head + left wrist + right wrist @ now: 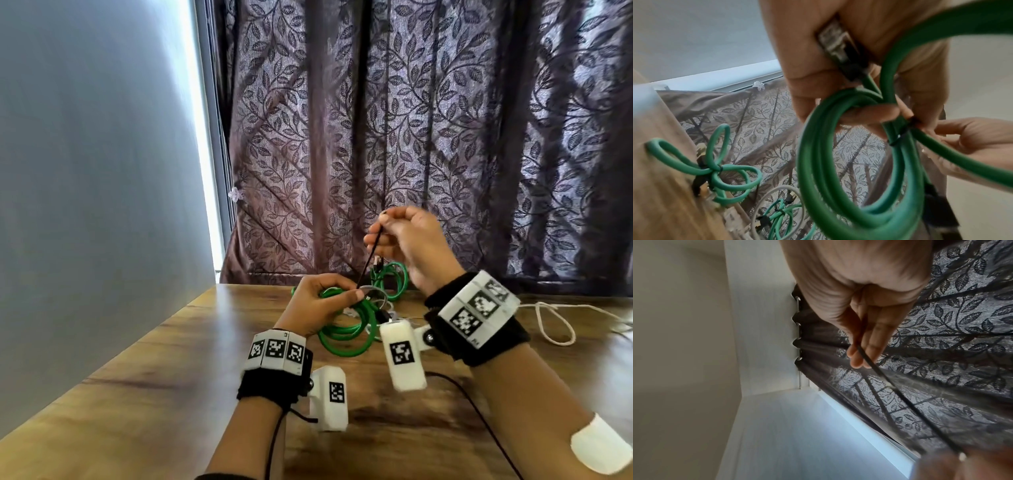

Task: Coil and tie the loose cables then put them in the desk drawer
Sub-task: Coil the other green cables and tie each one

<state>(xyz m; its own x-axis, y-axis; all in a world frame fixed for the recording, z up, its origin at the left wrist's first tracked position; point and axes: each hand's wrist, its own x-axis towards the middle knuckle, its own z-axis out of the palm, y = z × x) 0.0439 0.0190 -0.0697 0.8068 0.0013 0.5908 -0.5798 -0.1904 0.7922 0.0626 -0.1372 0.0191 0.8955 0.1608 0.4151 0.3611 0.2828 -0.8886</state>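
Green rubbery cable, wound in several loops, is the thing in work now; the green coil (346, 334) is held a little above the wooden tabletop (178, 377), and the left hand (317, 301) has its fingers curled round the place where the loops cross. A thin black tie (368, 258) goes from that crossing up to the right hand (407, 240), which pinches the free end between thumb and fingertips and holds it taut. In the left wrist view the tie sits already as a dark band round the bundle (898, 138), so I judge the cinching is almost done.

The cable looks light, springy and rather stiff; I think the loops will try to open if the grip is loosened before the tie locks. The best place to hold is at the crossing, close beside the tie; the black plug (840, 48) under the left palm looks like the part most easy to damage. The tie itself is thin and maybe slippery, so a firm pinch is needed.

Behind, near the curtain (445, 120), lies another green bundle (392, 281) that looks already tied; a white cord (555, 322) lies loose at the right. No drawer or other container shows in any view, so what is inside it I cannot tell.
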